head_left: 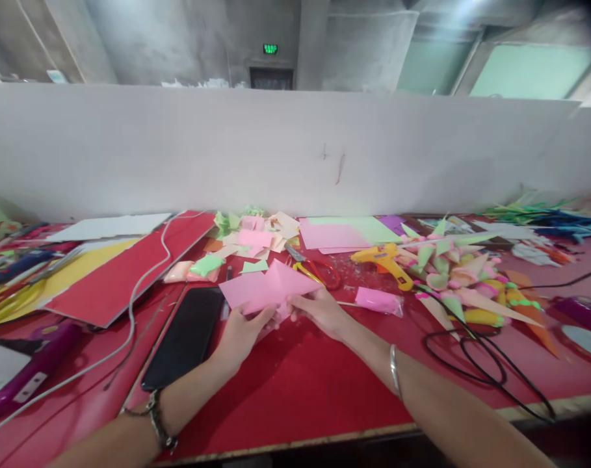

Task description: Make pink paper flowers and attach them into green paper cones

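A creased piece of pink paper (pixel 256 289) is held up over the red tabletop between both hands. My left hand (pixel 241 335) pinches its lower edge, thumb on top. My right hand (pixel 319 312) grips the lower right part, where the paper rises into a folded point. Some of the fingertips are hidden behind the paper. Close to my left hand lies a black smartphone (pixel 185 338). Beyond the paper are scissors (pixel 324 272) with red and yellow handles. To the right of my right hand rests a pink wrapped packet (pixel 379 301).
A yellow glue gun (pixel 385 262) lies beside a heap of paper cones (pixel 456 273), its black cord (pixel 490 364) looping toward the front edge. A white cable (pixel 134 299) crosses a red board (pixel 144 266) at left. Paper scraps (pixel 253 237) and pink sheets (pixel 331 234) lie at the back.
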### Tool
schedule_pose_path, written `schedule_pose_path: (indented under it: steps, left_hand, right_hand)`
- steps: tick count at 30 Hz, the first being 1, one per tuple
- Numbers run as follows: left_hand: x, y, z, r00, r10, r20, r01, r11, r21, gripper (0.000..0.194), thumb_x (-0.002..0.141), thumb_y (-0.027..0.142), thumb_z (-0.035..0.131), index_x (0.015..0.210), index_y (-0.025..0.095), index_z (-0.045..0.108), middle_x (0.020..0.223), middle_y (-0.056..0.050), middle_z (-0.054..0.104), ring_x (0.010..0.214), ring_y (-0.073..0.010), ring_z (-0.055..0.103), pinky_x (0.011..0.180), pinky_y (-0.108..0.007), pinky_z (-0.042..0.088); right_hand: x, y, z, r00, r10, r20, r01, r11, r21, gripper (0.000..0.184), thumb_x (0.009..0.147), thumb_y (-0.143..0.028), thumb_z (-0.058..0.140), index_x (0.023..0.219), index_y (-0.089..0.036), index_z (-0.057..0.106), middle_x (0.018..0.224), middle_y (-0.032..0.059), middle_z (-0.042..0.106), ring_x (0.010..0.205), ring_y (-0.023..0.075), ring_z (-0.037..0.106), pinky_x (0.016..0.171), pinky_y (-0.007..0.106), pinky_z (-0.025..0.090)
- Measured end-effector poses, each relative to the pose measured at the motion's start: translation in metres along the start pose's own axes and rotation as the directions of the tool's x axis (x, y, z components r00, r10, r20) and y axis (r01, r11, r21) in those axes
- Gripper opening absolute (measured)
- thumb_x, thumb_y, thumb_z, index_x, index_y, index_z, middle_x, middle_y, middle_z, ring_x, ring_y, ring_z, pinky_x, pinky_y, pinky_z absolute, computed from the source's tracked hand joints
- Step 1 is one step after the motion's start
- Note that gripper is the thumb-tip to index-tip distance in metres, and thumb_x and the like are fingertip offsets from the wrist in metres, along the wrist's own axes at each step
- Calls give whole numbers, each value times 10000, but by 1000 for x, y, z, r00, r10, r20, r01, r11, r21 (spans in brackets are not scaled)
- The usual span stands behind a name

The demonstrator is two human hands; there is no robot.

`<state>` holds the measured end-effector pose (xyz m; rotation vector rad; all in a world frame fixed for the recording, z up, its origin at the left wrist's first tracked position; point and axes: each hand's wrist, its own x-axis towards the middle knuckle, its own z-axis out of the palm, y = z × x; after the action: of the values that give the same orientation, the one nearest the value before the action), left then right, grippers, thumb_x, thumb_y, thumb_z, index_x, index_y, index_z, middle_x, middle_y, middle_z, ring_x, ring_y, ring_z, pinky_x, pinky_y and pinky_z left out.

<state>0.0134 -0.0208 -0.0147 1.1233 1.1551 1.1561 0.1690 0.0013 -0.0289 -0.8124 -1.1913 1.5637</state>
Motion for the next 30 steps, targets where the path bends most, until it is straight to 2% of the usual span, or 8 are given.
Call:
schedule_pose_path:
  steps: [4, 8, 11, 14, 18, 26, 30]
  left_hand:
    - [1, -2, 6, 996, 11, -89, -16, 998, -65, 212, 561, 304, 698, 652, 121, 640, 619, -13, 661, 562, -109, 581, 576, -202, 475]
    - [3, -1, 12, 987, 48, -153, -65, 993, -103, 222, 557, 325, 694, 607, 116, 637, 549, -6, 634, 535, -100, 569, 571, -200, 476]
    - [5, 0, 10, 976, 96, -196, -112, 991, -71, 234, 560, 339, 687, 579, 114, 628, 500, 2, 612, 496, -98, 557, 552, -206, 474]
    - [4, 2, 5, 965, 136, -225, -145, 989, -21, 241, 568, 345, 679, 591, 110, 634, 505, -7, 620, 484, -106, 563, 549, -216, 477]
    - [0, 0, 5, 962, 162, -219, -159, 987, 32, 243, 588, 344, 659, 592, 102, 642, 519, -31, 633, 475, -119, 574, 559, -238, 485]
    - [2, -12, 17, 959, 229, -164, -209, 969, 129, 276, 652, 370, 587, 606, 104, 643, 567, -55, 655, 533, -137, 598, 585, -242, 473]
    - [-2, -14, 18, 958, 260, -119, -232, 950, 208, 279, 647, 378, 595, 571, 115, 650, 535, -46, 646, 543, -145, 596, 583, -234, 453]
  right_hand:
    - [1, 1, 1, 1000, -2, -16, 2, 999, 37, 191, 618, -322, 681, 613, -138, 633, 571, -10, 607, 483, 81, 527, 538, 240, 421]
    - [0, 2, 5, 999, 8, -36, -6, 997, 77, 231, 592, -357, 687, 579, -134, 626, 563, -2, 602, 515, 83, 525, 565, 244, 428]
    - [-2, 1, 9, 999, 2, -41, 2, 995, 104, 240, 589, -359, 687, 548, -133, 615, 556, -3, 593, 527, 81, 523, 567, 238, 432]
    - [-2, 0, 9, 998, -33, -59, 40, 991, 124, 192, 568, -321, 710, 603, -152, 626, 552, -24, 591, 518, 70, 520, 550, 220, 428]
    - [-1, -1, 6, 995, -52, -80, 62, 991, 122, 211, 527, -318, 735, 588, -145, 631, 533, -22, 592, 479, 58, 504, 519, 207, 418]
    - [-3, -3, 0, 993, -52, -102, 59, 996, 70, 248, 489, -338, 747, 571, -131, 640, 537, 0, 612, 493, 71, 520, 543, 222, 432]
    - [-3, -3, -5, 996, -50, -69, 51, 998, 21, 256, 491, -343, 745, 554, -124, 629, 516, 4, 603, 491, 84, 520, 538, 233, 429]
